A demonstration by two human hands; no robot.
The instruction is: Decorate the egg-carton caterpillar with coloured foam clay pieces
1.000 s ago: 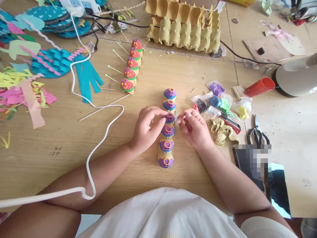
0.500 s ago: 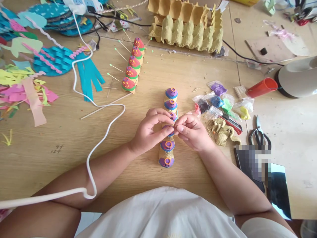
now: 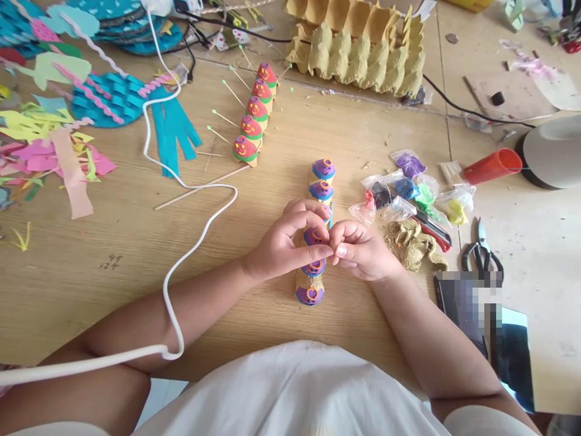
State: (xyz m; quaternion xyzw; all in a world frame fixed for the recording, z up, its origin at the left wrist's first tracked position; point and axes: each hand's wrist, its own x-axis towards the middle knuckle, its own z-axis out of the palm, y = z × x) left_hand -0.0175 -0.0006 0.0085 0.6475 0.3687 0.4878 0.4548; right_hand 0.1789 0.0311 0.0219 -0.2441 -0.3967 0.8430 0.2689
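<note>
My left hand and my right hand meet fingertip to fingertip in a pinch. Whatever lies between the tips is too small to make out. Below them runs a strip of egg-carton cups, coated in purple and blue clay with orange rings on top; my fingers hide its middle cups. Farther off to the left stands a second strip of egg-carton cups, red and green with smiling faces and green-tipped sticks poking out of its sides.
Right of my hands lie bagged clay lumps, a utility knife, torn carton scraps and scissors. Egg cartons sit at the back. A white cable crosses the table and my left forearm. Paper strips lie left.
The view has shifted slightly, so table items appear farther right. Both hands stay pinched together and now sit a little nearer me over the purple strip.
</note>
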